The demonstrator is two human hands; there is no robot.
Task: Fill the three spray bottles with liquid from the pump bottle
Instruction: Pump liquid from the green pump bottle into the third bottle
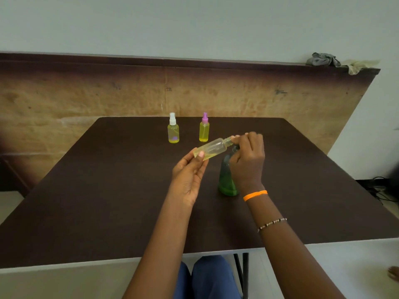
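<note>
Two spray bottles of yellow liquid stand upright at the far side of the dark table [108, 190]: one with a white cap [173, 131] and one with a purple cap [204, 128]. My left hand [190, 173] grips the base of a third, clear spray bottle [212, 148], tilted with its neck up to the right; a little yellow liquid lies in it. My right hand [248, 160] pinches something at that bottle's neck. Behind my right hand stands the green pump bottle [226, 180], its top mostly hidden.
A wooden board [129, 93] leans against the wall behind the table, with crumpled cloths [323, 60] on its top right edge. Cables [377, 188] lie on the floor at right. My blue-clad knees [207, 277] show under the table's near edge.
</note>
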